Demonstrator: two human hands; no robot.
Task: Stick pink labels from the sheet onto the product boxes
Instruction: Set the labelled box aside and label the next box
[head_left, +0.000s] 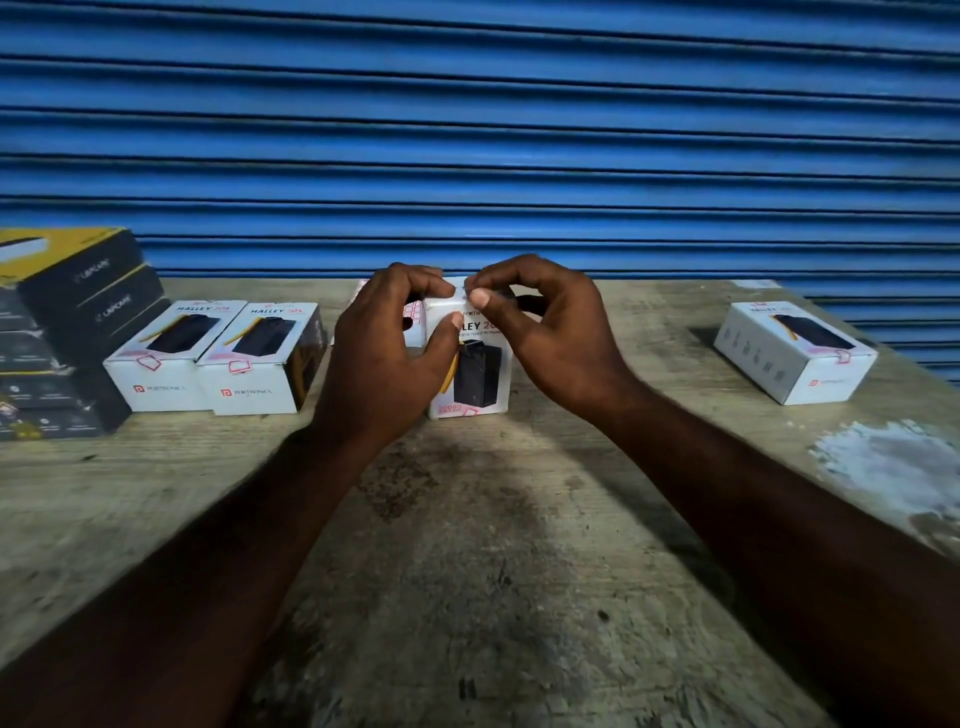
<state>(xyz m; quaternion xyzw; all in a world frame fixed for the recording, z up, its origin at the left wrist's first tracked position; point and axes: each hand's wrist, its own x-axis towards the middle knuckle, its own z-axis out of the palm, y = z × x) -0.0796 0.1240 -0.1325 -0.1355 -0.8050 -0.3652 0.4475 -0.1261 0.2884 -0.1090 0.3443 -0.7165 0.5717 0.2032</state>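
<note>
1. A blue ribbed shutter (478, 130) closes off the background, and a worn, stained table (467, 545) runs in front of it.
2. The upright box (470, 364), white with a dark product picture on its front, stands on end at the middle of the table, between the two hands.
3. The left hand (387, 343) grips the box from its left side. Its fingers curl over the top corner and its thumb lies flat on the front face.
4. The right hand (540, 332) comes in from the right. Its thumb and forefinger pinch together at the box's top front edge, and the other fingers arch loosely behind. Whether a label sits between the pinching tips is too small to tell.
5. A pink label (470, 410) shows on the front face near the box's base.
6. The label sheet (413, 312), white with pink outlines, lies just behind the box and is mostly hidden by the left hand.
7. To the left, two boxes (171, 358) of the same kind lie flat, side by side and touching, each with a pink label near its front edge.
8. Further left, a stack of dark cartons (67, 332) stands touching them.
9. Well apart to the right, a lone box (795, 353) lies flat and angled, with a pink label at its near corner.
10. A pale patch (893, 467) marks the table in front of it.
</note>
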